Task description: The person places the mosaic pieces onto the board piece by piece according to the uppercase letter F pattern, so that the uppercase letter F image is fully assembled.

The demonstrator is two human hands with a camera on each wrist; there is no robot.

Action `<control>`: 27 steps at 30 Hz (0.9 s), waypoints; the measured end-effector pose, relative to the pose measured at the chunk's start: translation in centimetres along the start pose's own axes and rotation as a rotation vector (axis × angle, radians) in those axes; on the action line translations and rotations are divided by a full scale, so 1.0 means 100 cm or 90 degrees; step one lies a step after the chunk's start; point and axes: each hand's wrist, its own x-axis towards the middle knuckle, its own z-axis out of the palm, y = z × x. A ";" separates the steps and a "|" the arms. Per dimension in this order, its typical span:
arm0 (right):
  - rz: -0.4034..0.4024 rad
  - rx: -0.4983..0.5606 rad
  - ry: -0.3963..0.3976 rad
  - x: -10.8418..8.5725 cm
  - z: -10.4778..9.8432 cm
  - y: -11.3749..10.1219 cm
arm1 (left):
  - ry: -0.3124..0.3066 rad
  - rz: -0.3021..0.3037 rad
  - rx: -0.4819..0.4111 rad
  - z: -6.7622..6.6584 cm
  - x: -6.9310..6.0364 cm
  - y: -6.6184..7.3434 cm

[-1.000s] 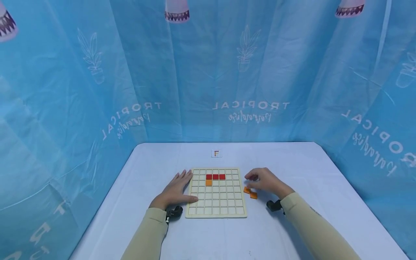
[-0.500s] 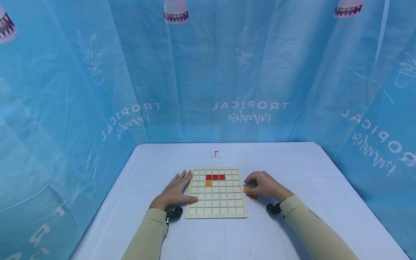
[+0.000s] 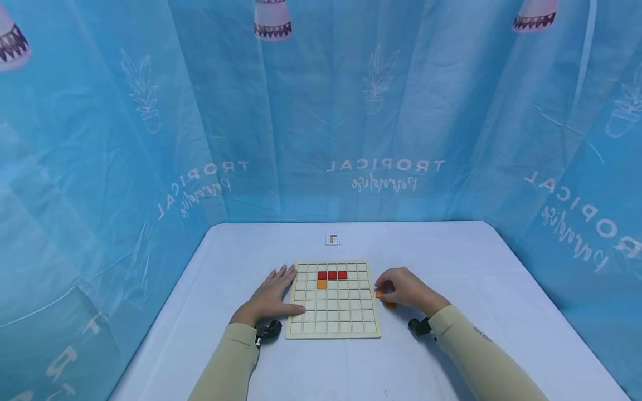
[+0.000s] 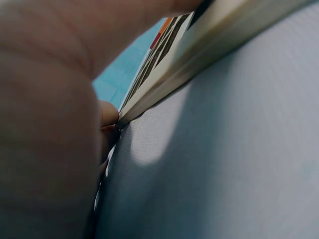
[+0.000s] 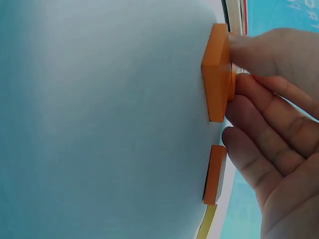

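A cream gridded board (image 3: pixel 338 314) lies on the white table in the head view. Three red square tiles (image 3: pixel 332 275) form a row in its upper part, with one orange tile (image 3: pixel 321 284) below the leftmost. My left hand (image 3: pixel 268 295) rests at the board's left edge, fingers extended along it and thumb over the board. Right of the board, my right hand (image 3: pixel 408 288) pinches an orange tile (image 5: pixel 232 82) between thumb and fingertips, low at the table. Another orange tile (image 5: pixel 215 74) lies against it in the right wrist view, partly hiding it.
Farther along in the right wrist view are another orange tile (image 5: pixel 214 174) and a yellow piece (image 5: pixel 207 221). A small card (image 3: pixel 333 239) printed with a coloured grid pattern lies beyond the board. Blue curtains (image 3: pixel 321 111) surround the table's back and sides.
My right hand has come down onto the orange tiles beside the board, and its thumb and fingers have closed on one. The left hand has stayed in place.
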 end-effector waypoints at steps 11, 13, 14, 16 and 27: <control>0.036 0.021 0.035 0.001 0.000 0.000 | -0.004 -0.006 -0.001 -0.003 0.000 0.002; 0.043 0.029 0.043 0.002 0.000 0.000 | -0.005 -0.007 0.002 -0.003 0.000 0.002; 0.047 0.031 0.046 0.002 0.000 0.000 | -0.005 -0.008 0.005 -0.002 0.000 0.002; 0.057 0.034 0.052 0.004 0.000 0.000 | -0.006 -0.008 0.006 -0.002 0.000 0.002; 0.058 0.034 0.060 0.015 0.001 -0.003 | -0.006 -0.008 0.003 -0.001 -0.002 0.003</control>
